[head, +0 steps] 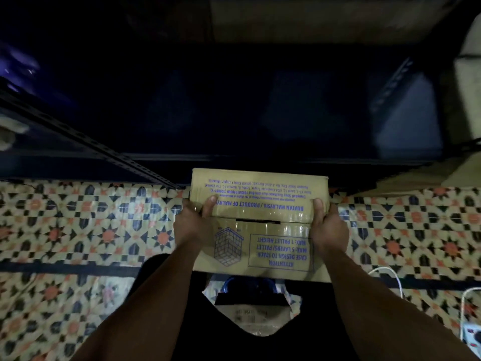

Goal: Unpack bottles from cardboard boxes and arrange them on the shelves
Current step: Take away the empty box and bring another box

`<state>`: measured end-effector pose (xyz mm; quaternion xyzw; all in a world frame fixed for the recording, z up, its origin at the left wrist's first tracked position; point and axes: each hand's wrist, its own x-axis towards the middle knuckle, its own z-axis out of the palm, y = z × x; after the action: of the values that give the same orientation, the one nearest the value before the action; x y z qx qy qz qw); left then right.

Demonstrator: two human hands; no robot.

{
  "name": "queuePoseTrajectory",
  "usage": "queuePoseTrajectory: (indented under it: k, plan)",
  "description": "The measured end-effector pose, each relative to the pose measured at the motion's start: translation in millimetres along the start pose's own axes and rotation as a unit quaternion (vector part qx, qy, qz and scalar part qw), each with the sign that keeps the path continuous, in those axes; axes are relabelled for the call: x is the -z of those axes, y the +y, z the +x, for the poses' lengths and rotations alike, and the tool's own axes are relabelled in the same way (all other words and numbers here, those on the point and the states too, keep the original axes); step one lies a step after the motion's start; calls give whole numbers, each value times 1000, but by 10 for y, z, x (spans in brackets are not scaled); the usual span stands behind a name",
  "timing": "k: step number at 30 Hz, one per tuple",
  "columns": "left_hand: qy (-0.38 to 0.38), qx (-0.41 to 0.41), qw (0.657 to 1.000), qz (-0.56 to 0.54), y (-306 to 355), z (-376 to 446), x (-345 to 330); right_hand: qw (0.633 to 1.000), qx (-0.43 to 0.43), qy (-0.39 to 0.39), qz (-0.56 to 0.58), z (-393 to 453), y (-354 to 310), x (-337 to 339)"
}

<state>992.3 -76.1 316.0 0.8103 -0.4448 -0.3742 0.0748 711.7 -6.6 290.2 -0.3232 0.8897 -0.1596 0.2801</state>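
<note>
Patterned floor [78,225] | both hands grip box [260,204] | "BUATAN MALAYSIA / PRODUCT OF MALAYSIA"

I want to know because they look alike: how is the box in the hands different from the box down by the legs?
The held box is fully in view with clear blue print; the lower box is mostly hidden and its print is blurry. Both hands grip the held box; nothing touches the lower box. Both are brown cardboard.

The cardboard box [257,222] is matt brown, its seam under glossy tape [273,220]. At nine o'clock, a dark perforated metal shelf upright [86,142].
</note>
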Motion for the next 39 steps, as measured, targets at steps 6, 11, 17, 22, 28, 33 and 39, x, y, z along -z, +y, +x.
queuePoseTrajectory:
  k: [6,11,17,22,28,33,39]
  plan:
    - [-31,-73,994,75,687,-558,436,997,-57,36,31,-465,-108,1017]
    - [-57,-176,972,141,1333,-872,283,984,-130,97,79,-677,243,1589]
    - [-124,-309,926,179,2146,-1433,-354,938,-261,179,142,-940,998,2158]
    - [-187,-408,865,223,2776,-2147,-1109,883,-339,256,199,-1186,1724,2518]
    - [-259,-493,780,287,3293,-3290,-2199,799,-438,324,254,-1573,2693,3039]
    - [-278,-539,728,320,3576,-4034,-2924,751,-501,330,277,-1629,3339,3413]
    - [-302,-554,706,321,4027,-4650,-3564,732,-523,346,268,-1453,3843,4018]
